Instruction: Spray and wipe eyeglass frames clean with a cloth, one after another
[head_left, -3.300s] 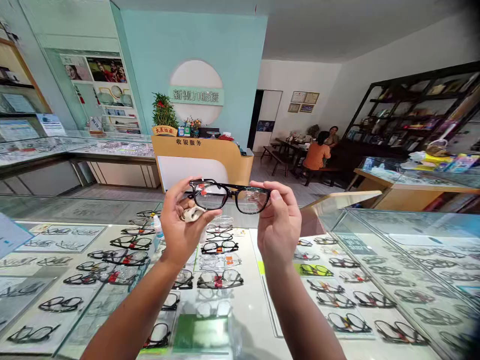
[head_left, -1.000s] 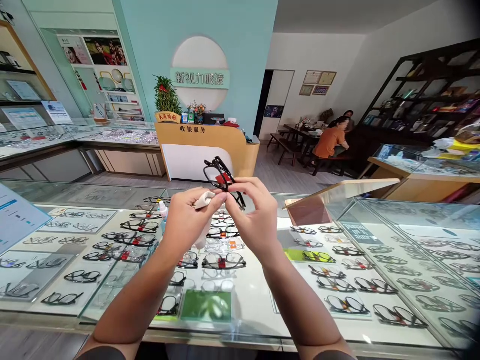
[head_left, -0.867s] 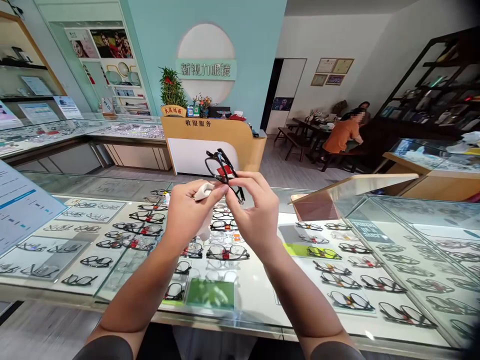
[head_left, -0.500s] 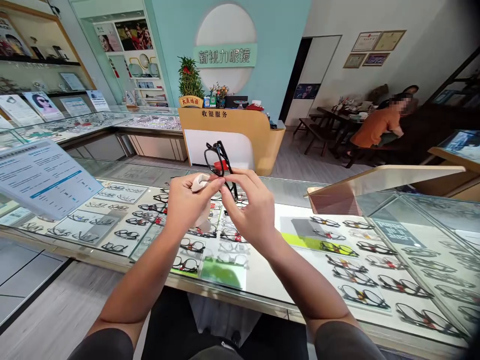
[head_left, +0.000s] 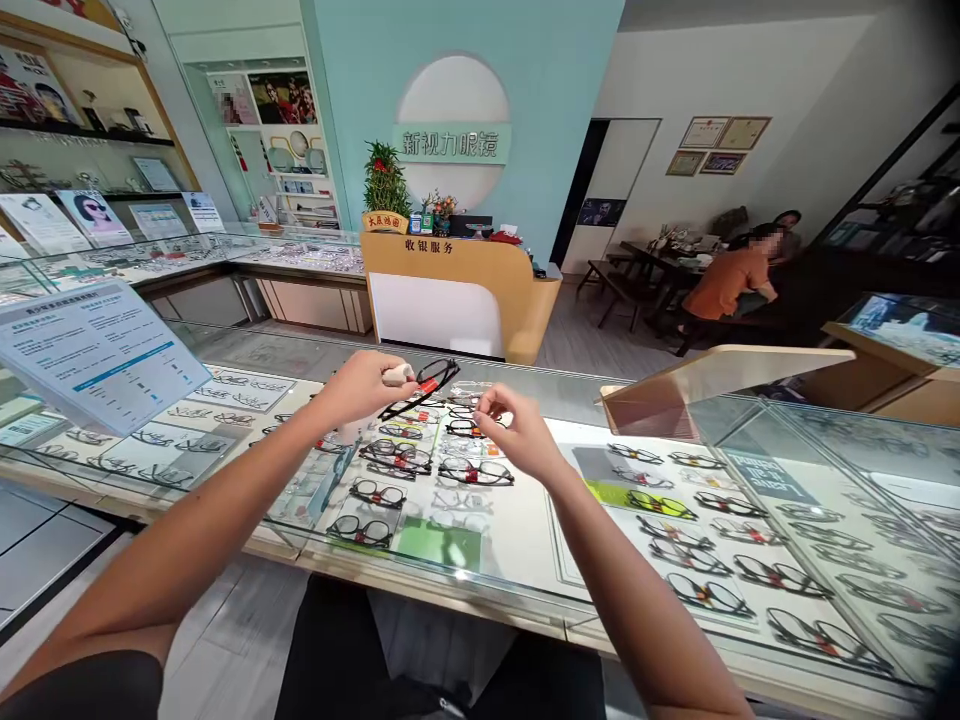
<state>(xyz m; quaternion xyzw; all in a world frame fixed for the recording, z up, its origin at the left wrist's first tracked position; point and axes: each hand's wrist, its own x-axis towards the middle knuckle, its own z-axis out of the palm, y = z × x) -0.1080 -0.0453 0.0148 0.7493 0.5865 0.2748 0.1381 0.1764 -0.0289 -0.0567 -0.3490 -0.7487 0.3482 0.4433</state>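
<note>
My left hand [head_left: 364, 392] is closed on a pair of dark-framed eyeglasses [head_left: 435, 378] with a red tag on the lens. A bit of white cloth [head_left: 397, 374] is bunched in the same hand, against the fingers. The glasses tilt out to the right of the fingertips, above the glass counter [head_left: 525, 560]. To the right and apart from them is my right hand [head_left: 514, 425], its fingers loosely curled with a gap to the thumb and nothing seen in it. Beneath both hands, rows of display glasses [head_left: 476, 470] lie under the counter's glass.
On the left, a tilted printed sign [head_left: 112, 350] stands on the counter. To the right rises a slanted wooden-edged panel [head_left: 720, 385]. Beyond is a cashier desk [head_left: 450, 290]. A person in an orange top [head_left: 727, 285] bends near a dark table at the back right.
My hands have come apart; the right let go of the glasses and moved a little right. The glasses went lower and turned over sideways in my left hand. The view tipped up slightly.
</note>
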